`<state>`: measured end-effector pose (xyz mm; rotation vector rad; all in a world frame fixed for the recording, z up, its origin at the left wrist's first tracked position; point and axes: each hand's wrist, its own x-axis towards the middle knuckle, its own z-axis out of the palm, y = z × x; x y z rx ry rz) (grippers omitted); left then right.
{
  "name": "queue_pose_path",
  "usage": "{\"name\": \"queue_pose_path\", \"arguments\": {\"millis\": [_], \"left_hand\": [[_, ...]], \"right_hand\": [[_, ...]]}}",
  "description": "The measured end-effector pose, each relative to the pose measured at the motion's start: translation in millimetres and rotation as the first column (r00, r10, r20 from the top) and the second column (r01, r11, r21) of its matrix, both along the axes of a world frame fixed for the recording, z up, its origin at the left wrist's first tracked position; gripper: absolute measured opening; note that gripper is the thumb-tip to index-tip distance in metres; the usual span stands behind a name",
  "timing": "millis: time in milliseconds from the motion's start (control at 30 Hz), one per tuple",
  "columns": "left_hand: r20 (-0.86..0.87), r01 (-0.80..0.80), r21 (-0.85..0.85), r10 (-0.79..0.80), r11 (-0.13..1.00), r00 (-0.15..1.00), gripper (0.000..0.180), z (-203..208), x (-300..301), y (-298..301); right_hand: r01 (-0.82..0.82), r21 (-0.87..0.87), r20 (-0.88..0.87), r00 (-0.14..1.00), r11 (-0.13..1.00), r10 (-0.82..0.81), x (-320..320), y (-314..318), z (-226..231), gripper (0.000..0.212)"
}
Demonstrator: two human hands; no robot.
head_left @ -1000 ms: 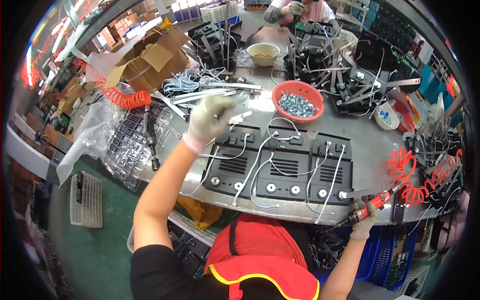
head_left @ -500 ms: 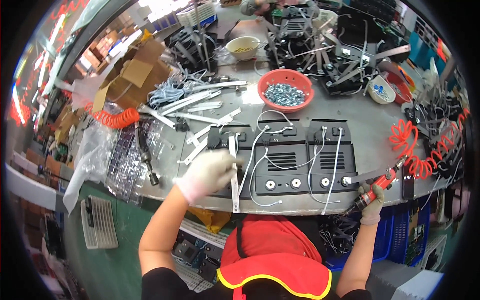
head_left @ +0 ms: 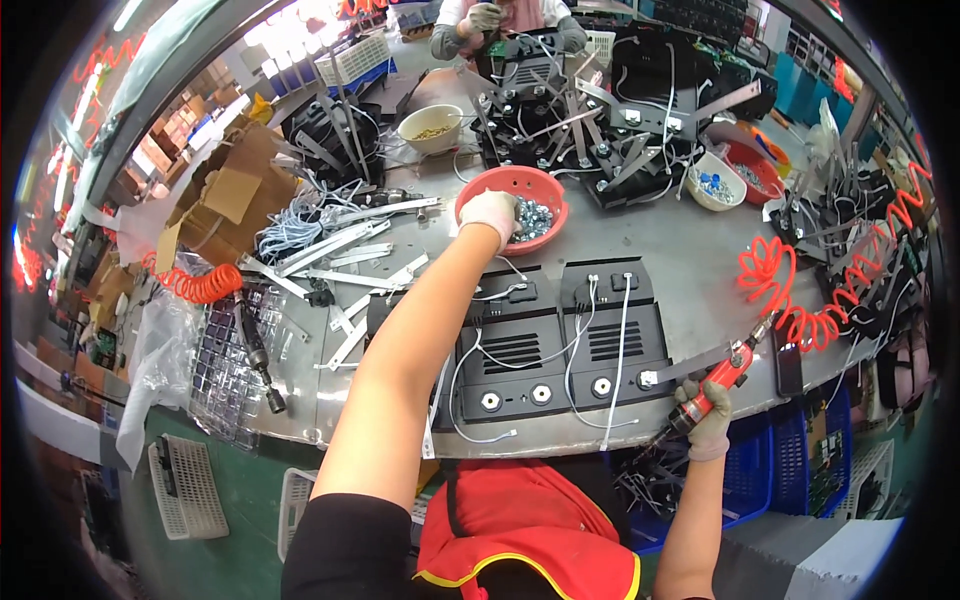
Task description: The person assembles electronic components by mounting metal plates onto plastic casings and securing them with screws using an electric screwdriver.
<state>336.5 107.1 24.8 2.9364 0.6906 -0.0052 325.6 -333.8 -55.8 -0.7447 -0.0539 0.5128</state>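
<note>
1 dark-nosed red driver clasped by right fingers, red bowl of silvery hardware, left fingers inside, pinch unclear

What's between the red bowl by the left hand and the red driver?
In the head view, the rightmost black panel, crossed by white cables, then a grey metal strip beside the driver.
</note>
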Motion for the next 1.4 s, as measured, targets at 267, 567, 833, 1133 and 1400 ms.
{"name": "queue_pose_path", "arguments": {"millis": [267, 567, 833, 1133, 1400], "left_hand": [[0.121, -0.068, -0.106, 0.081, 0.992, 0.989, 0.022, 11.2, -15.7, -7.8], [0.726, -0.095, -0.366, 0.348, 0.926, 0.593, 0.026, 26.2, -137.7, -13.1], [0.491, -0.026, -0.776, 0.63, 0.63, 0.602, 0.025, -15.2, -268.8, -28.6], [0.588, -0.014, -0.569, 0.419, 0.822, 0.692, 0.019, -46.0, -243.8, -4.1], [0.843, -0.109, -0.226, 0.25, 0.968, 0.477, 0.016, -21.2, -255.3, -37.8]], "right_hand": [[-0.039, -0.022, -0.007, 0.999, 0.999, 0.039, 5.7, -5.7, -3.7, 0.034], [0.03, -0.056, 0.002, 1.0, 0.998, -0.03, 5.2, -7.5, -8.6, 0.033], [-0.062, -0.023, 0.058, 0.996, 0.998, 0.063, 15.4, -12.1, -15.7, 0.035], [-0.007, -0.033, 0.032, 0.999, 0.999, 0.008, 12.8, -9.4, -21.3, 0.031], [0.035, -0.098, -0.023, 0.999, 0.995, -0.037, 17.6, -10.1, -21.1, 0.027]]}}
